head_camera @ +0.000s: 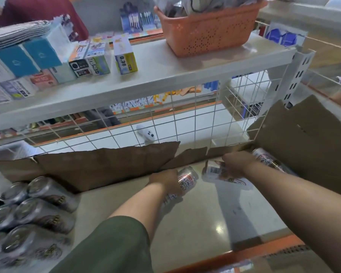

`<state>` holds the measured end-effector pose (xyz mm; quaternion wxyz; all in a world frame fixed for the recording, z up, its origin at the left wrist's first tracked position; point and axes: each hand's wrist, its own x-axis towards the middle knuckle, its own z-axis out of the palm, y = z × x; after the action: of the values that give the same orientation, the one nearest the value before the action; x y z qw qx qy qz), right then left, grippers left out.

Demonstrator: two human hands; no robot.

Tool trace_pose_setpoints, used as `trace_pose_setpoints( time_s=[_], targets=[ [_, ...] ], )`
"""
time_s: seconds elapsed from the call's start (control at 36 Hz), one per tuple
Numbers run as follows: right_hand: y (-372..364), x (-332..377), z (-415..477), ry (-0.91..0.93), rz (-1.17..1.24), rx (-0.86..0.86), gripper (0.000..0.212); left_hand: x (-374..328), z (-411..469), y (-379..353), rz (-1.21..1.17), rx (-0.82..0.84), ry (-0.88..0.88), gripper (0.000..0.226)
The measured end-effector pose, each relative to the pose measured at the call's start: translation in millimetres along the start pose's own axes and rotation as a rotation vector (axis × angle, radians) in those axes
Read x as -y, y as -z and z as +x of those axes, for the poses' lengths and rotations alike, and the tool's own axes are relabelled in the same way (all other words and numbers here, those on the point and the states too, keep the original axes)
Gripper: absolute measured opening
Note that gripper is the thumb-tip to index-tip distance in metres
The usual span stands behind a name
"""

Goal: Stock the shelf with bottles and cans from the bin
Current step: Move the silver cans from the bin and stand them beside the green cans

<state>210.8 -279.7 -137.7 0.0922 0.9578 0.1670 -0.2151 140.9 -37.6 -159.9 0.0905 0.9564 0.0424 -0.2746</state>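
My left hand (pixel 164 183) grips a white can with red and blue print (pixel 187 179), held tilted above the lower shelf (pixel 185 223). My right hand (pixel 238 161) is closed on a second white can (pixel 217 173), lying on its side near the shelf's back. A third can of the same kind (pixel 268 157) lies just behind my right wrist, in the back right corner. Several silver cans (pixel 34 209) stand packed at the shelf's left end.
Torn brown cardboard (pixel 106 164) lines the back of the shelf against a white wire grid (pixel 185 123), and another sheet (pixel 303 138) lines the right side. The upper shelf (pixel 165 71) holds small boxes and an orange basket (pixel 211 30). An orange strip (pixel 264 249) edges the front.
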Motion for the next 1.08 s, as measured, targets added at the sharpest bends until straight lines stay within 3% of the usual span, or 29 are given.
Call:
trace_pose_setpoints(
  time_s=[0.14,0.22,0.31,0.36,0.44,0.56,0.72,0.92,1.08],
  targets=[
    [2.0,-7.3,-3.9,0.015,0.065,-0.004,0.051,-7.0,2.0,-2.0,0.039,0.023,-0.023,0.082],
    [-13.7,-10.9,-11.4,-0.006,0.16,0.058,0.069,-16.2,-1.2,-18.6,0.052,-0.012,-0.152,0.11],
    [-28.9,-10.4,-21.0,-0.028,0.116,0.116,0.101,-18.1,-0.6,-24.2,-0.07,-0.089,-0.177,0.091],
    [-27.2,-9.3,-28.8,-0.01,0.067,0.142,0.107,-14.7,-2.3,-18.3,-0.138,-0.104,-0.189,0.073],
    [-16.9,-8.9,-39.3,0.036,0.131,0.192,0.096,-12.4,-11.3,-4.5,-0.144,-0.115,-0.194,0.073],
    [-0.5,-8.9,-47.1,0.027,0.286,0.196,0.089,-1.6,-22.4,11.3,-0.351,-0.165,-0.179,0.103],
    [40.7,4.6,-52.2,0.079,0.491,-0.08,0.049,27.8,-40.7,30.7,-0.555,-0.23,-0.178,0.088],
    [52.4,35.0,-49.3,0.185,0.493,-0.022,0.061,43.2,-52.0,30.2,-0.59,-0.316,-0.2,0.066],
    [55.6,47.2,-44.6,0.201,0.546,-0.092,0.069,50.7,-54.3,33.9,-0.628,-0.291,-0.202,0.054]
  ],
)
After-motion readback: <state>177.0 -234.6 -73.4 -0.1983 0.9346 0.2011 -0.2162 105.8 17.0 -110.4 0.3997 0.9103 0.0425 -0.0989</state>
